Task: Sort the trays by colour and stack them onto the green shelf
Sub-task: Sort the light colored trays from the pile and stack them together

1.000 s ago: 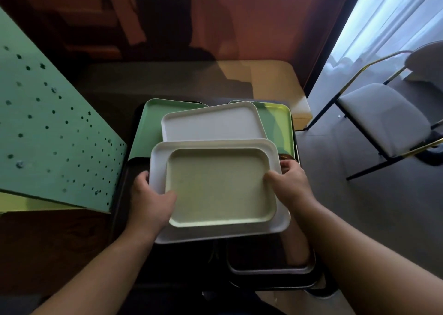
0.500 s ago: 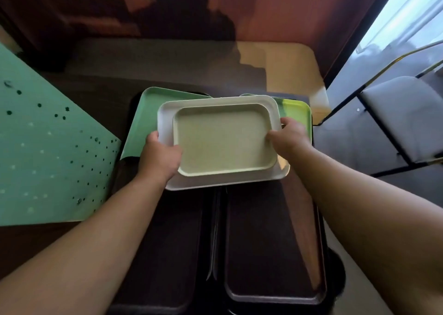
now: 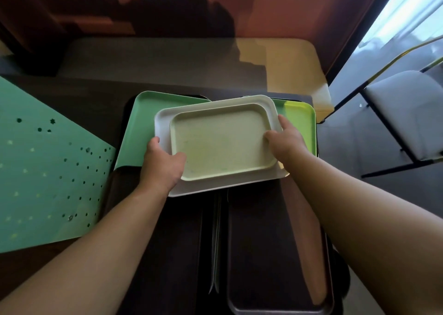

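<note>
Here, both hands grip a nested pair of pale trays above the other trays.

From the left: the green shelf (image 3: 48,178) panel, speckled with small holes; a mint tray (image 3: 141,125); the left hand (image 3: 163,163) clasping the white tray (image 3: 163,123), which carries a cream tray (image 3: 223,139); the right hand (image 3: 286,139) closed on their right edge, over a lime tray (image 3: 303,118). Dark trays (image 3: 259,254) lie nearer, on the bench (image 3: 107,108).

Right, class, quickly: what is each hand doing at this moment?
Left hand: closed on the left edge of the cream tray and the white tray under it.
Right hand: closed on their right edge.
</note>
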Available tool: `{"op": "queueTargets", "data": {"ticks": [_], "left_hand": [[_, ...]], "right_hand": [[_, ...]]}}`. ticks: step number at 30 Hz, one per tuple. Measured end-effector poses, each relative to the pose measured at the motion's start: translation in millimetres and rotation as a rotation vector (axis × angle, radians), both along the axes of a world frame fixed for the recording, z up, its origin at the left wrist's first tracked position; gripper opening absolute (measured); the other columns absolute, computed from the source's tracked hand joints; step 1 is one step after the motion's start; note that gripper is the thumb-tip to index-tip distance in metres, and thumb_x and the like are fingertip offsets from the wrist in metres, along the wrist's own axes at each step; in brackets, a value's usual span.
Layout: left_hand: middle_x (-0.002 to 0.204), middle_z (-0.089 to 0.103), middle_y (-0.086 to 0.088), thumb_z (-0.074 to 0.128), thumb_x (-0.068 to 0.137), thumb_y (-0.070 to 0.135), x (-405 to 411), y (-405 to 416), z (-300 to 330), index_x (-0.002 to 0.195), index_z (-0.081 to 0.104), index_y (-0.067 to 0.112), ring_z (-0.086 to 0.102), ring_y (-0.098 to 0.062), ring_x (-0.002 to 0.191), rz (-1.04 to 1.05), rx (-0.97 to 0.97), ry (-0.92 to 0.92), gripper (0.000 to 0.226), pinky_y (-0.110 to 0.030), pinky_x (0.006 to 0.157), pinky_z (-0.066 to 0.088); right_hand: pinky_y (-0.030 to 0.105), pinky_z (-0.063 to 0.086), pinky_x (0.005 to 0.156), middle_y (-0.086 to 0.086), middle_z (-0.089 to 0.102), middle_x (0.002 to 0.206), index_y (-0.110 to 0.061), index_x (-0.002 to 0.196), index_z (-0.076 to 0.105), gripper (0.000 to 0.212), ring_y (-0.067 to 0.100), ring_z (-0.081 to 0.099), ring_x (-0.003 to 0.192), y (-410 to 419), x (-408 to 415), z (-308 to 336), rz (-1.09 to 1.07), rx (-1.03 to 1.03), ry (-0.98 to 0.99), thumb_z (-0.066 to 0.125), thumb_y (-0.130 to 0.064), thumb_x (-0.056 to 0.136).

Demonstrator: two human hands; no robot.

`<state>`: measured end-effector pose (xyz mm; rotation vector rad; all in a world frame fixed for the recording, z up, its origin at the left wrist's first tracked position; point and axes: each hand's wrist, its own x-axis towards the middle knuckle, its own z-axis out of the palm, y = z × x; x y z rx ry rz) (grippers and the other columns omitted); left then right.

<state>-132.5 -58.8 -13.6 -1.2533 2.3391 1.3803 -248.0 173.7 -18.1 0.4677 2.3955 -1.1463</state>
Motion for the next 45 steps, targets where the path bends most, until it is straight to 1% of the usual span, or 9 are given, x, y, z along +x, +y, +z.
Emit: {"op": "queueTargets", "data": {"ticks": [5, 10, 13, 16, 22, 25, 31, 38, 45], "left_hand": [[0.156, 0.047, -0.011, 0.063, 0.090, 0.016, 0, -13, 20, 0.158, 0.031, 0.016, 0.056, -0.028, 0.125, 0.027, 0.019, 0.092, 0.076, -0.033, 0.093, 0.042], [0.127, 0.067, -0.005, 0.071, 0.085, 0.013, 0, -21, 46, 0.146, 0.052, 0.011, 0.066, -0.020, 0.107, -0.083, 0.033, 0.171, 0.064, -0.037, 0.095, 0.053], [0.102, 0.071, -0.001, 0.072, 0.089, 0.007, -6, -24, 54, 0.134, 0.062, 0.006, 0.067, -0.015, 0.084, -0.124, 0.181, 0.176, 0.046, -0.036, 0.086, 0.054], [0.120, 0.071, -0.017, 0.066, 0.095, 0.010, -5, -23, 55, 0.109, 0.069, 0.011, 0.068, -0.025, 0.084, -0.137, 0.450, 0.093, 0.015, -0.043, 0.090, 0.055], [0.097, 0.079, -0.016, 0.058, 0.099, 0.013, 39, 14, 33, 0.114, 0.067, -0.001, 0.077, -0.027, 0.076, -0.101, 0.737, -0.059, 0.023, -0.038, 0.079, 0.062], [0.119, 0.073, -0.023, 0.066, 0.092, 0.007, 62, 43, 12, 0.123, 0.066, -0.006, 0.071, -0.035, 0.097, 0.096, 0.773, 0.031, 0.034, -0.048, 0.099, 0.055], [0.109, 0.077, -0.022, 0.081, 0.078, 0.006, 114, 107, -2, 0.115, 0.070, -0.004, 0.074, -0.038, 0.098, -0.081, 0.752, -0.080, 0.040, -0.044, 0.087, 0.061], [0.110, 0.070, -0.020, 0.074, 0.053, 0.011, 98, 104, -17, 0.119, 0.057, 0.002, 0.070, -0.038, 0.096, -0.253, 0.497, -0.084, 0.069, -0.052, 0.090, 0.060], [0.109, 0.070, -0.012, 0.076, 0.072, 0.003, 89, 101, -15, 0.115, 0.059, 0.008, 0.069, -0.035, 0.098, -0.350, 0.319, -0.098, 0.046, -0.050, 0.093, 0.059]], "right_hand": [[0.034, 0.053, 0.093, -0.001, 0.062, 0.126, -0.027, 0.151, 0.049, 0.063, 0.020, 0.063, 0.104, 6, 15, 25, -0.176, -0.177, 0.047, 0.064, -0.016, 0.091], [0.034, 0.050, 0.077, 0.006, 0.067, 0.094, -0.008, 0.099, 0.065, 0.011, 0.022, 0.064, 0.087, 33, 66, 46, -0.383, -0.463, -0.097, 0.069, -0.006, 0.089], [0.053, 0.052, 0.102, 0.019, 0.075, 0.115, -0.008, 0.108, 0.074, 0.037, 0.039, 0.069, 0.109, 53, 105, 39, -0.518, -0.602, -0.144, 0.077, -0.014, 0.071], [0.061, 0.052, 0.101, 0.022, 0.075, 0.120, -0.008, 0.118, 0.072, 0.062, 0.045, 0.070, 0.108, 73, 140, 23, -0.674, -0.628, -0.147, 0.077, -0.021, 0.058], [0.065, 0.055, 0.093, 0.023, 0.073, 0.120, -0.006, 0.123, 0.069, 0.050, 0.047, 0.068, 0.111, 82, 218, 17, -0.948, -0.676, -0.085, 0.062, -0.022, 0.077], [0.059, 0.061, 0.082, 0.023, 0.075, 0.112, -0.005, 0.118, 0.069, 0.046, 0.043, 0.072, 0.098, 71, 252, 17, -1.095, -0.594, 0.021, 0.064, -0.023, 0.077], [0.033, 0.055, 0.061, 0.018, 0.068, 0.093, 0.001, 0.114, 0.063, 0.027, 0.029, 0.065, 0.070, 47, 298, 12, -1.294, -0.556, 0.102, 0.057, -0.012, 0.091], [0.042, 0.058, 0.076, 0.016, 0.072, 0.108, -0.006, 0.122, 0.060, 0.034, 0.034, 0.070, 0.095, 47, 321, -17, -1.109, -0.527, -0.166, 0.059, -0.023, 0.093], [0.025, 0.050, 0.058, 0.009, 0.074, 0.085, -0.008, 0.104, 0.064, 0.028, 0.022, 0.069, 0.059, 70, 326, 3, -0.570, -0.346, -0.598, 0.054, -0.034, 0.100]]}}
